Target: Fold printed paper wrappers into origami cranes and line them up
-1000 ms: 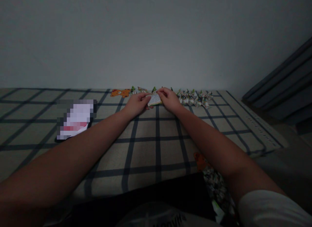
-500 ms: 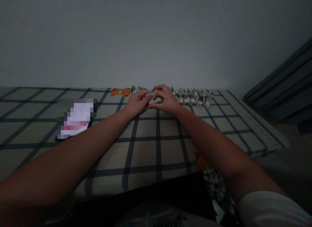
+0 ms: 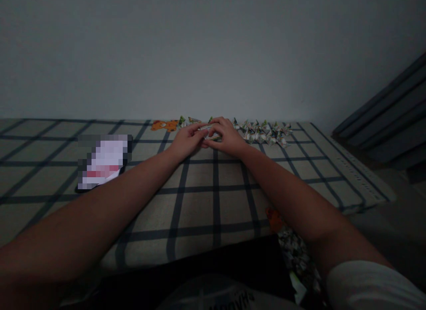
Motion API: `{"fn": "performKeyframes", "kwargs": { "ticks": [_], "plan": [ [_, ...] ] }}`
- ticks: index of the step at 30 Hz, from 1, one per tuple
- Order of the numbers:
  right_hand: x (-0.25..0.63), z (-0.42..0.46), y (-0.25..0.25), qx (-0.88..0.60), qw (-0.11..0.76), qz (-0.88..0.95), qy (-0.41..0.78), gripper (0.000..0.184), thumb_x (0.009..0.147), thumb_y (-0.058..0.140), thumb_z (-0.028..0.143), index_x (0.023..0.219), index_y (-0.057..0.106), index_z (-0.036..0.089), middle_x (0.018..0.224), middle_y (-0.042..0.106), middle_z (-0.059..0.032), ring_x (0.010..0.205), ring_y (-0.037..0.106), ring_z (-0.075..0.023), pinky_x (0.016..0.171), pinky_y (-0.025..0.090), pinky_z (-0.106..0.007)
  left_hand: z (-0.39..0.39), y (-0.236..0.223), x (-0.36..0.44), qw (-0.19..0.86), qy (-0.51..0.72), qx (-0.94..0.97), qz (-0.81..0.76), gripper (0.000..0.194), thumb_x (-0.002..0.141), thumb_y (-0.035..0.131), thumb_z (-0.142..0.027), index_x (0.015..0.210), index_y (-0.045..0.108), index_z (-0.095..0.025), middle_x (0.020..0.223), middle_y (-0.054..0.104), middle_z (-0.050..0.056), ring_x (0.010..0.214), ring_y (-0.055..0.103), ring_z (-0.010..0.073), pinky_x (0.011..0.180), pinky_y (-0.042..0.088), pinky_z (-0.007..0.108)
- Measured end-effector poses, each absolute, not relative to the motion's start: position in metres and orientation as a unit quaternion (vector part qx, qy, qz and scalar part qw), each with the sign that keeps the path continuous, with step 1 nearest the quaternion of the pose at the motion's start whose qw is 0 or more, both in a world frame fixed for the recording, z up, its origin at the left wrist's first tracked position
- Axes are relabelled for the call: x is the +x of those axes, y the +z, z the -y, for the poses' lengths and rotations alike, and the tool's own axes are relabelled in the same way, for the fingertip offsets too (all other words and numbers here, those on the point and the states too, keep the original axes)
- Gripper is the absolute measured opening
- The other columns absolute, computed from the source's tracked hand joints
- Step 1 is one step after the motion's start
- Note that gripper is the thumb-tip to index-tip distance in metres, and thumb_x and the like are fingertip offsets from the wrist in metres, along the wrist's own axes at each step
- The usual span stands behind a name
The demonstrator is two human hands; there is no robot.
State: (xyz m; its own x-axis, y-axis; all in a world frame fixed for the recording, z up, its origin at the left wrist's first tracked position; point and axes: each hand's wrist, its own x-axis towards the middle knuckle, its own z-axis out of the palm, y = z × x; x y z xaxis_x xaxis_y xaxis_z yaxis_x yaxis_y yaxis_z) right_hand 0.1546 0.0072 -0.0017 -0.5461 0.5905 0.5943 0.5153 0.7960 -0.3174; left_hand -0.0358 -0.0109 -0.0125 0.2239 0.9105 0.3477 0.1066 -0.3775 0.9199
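Observation:
Between the fingertips of both hands is a small piece of printed folded paper (image 3: 213,136), mostly covered by the fingers. My left hand (image 3: 187,139) grips its left side, thumb and fingers closed. My right hand (image 3: 229,137) curls over it from the right, with fingers bent round the edge. Just beyond and to the right of my hands lie several pointed folded-paper pieces (image 3: 266,134), white with green and dark print. A few more of them show behind my hands, partly hidden.
A checked cloth (image 3: 199,203) covers the table, which meets a plain wall (image 3: 213,57). On the left lies a phone (image 3: 108,161) with a lit, blurred screen. More folded-paper pieces (image 3: 296,252) sit low by my right forearm. A dark curtain (image 3: 392,110) hangs at right.
Both hands stay in the same place on the paper. The right fingers have shifted slightly downward and the paper's angle looks a little different. Nothing else has moved.

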Motion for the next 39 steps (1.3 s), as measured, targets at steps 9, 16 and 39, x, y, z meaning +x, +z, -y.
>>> {"fn": "performKeyframes", "kwargs": {
  "ticks": [9,16,39],
  "plan": [
    [0.1552,-0.0109,0.0003,-0.309,0.392,0.864,0.063,0.015,0.092,0.058,0.029,0.090,0.070,0.021,0.117,0.064,-0.0110,0.116,0.056,-0.0251,0.107,0.041,-0.044,0.0165,-0.0065,-0.0333,0.470,0.495,0.620,-0.387,0.041,0.089,0.065,-0.041,0.123,0.066,-0.018,0.100,0.073,0.008,0.069,0.071,0.0148,0.060,0.059,0.026],
    [0.1541,-0.0094,0.0045,-0.322,0.430,0.840,0.083,0.016,0.094,0.055,0.028,0.089,0.068,0.021,0.108,0.071,-0.0105,0.107,0.062,-0.0238,0.101,0.045,-0.042,0.0135,-0.0088,-0.0332,0.417,0.491,0.653,-0.397,0.044,0.090,0.065,-0.043,0.126,0.066,-0.017,0.098,0.075,0.008,0.069,0.073,0.0155,0.057,0.056,0.023],
    [0.1545,-0.0125,0.0015,-0.403,0.455,0.766,0.211,0.032,0.091,0.060,0.049,0.090,0.067,0.018,0.075,0.062,-0.0008,0.069,0.053,-0.0156,0.067,0.043,-0.029,0.0086,-0.0115,-0.0405,0.285,0.490,0.691,-0.449,0.043,0.087,0.062,-0.055,0.101,0.072,-0.016,0.068,0.067,0.003,0.061,0.063,0.0164,0.055,0.045,0.025]
  ]
}}
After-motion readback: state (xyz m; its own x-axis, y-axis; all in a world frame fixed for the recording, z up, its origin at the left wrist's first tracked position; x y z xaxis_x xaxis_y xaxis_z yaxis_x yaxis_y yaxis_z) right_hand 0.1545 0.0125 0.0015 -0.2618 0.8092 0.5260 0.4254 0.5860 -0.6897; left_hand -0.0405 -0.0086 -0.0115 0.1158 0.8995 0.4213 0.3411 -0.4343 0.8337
